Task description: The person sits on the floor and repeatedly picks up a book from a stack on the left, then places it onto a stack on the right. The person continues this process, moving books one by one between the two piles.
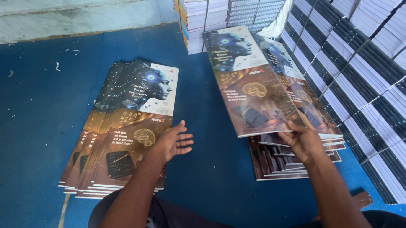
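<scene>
- Left hand (170,143): open, fingers spread and nearly flat, palm resting on the near right part of the top cover of the fanned stack of notebooks (121,131). It grips nothing.
- Fanned stack of notebooks: lies on the blue floor covering (29,112) at left, copies staggered toward the left so their edges show in steps. Top cover shows a pale profile head above a brown lower half with a brain drawing.
- Right hand (303,141): closed on the near edge of the lifted notebook (251,80), fingers over the cover; the thumb is not visible.
- Lifted notebook: held raised and tilted, its far end toward the far wall, above the right pile of notebooks (296,160). A second cover of the same design shows just right of it.
- Right pile of notebooks: on the floor covering at near right, beneath the right hand, edges uneven.
- Bound stacks (374,74): white page edges with black spines, ranked along the right side from near to far.
- Further stacks (226,12): at far centre, against the pale wall (71,15).
</scene>
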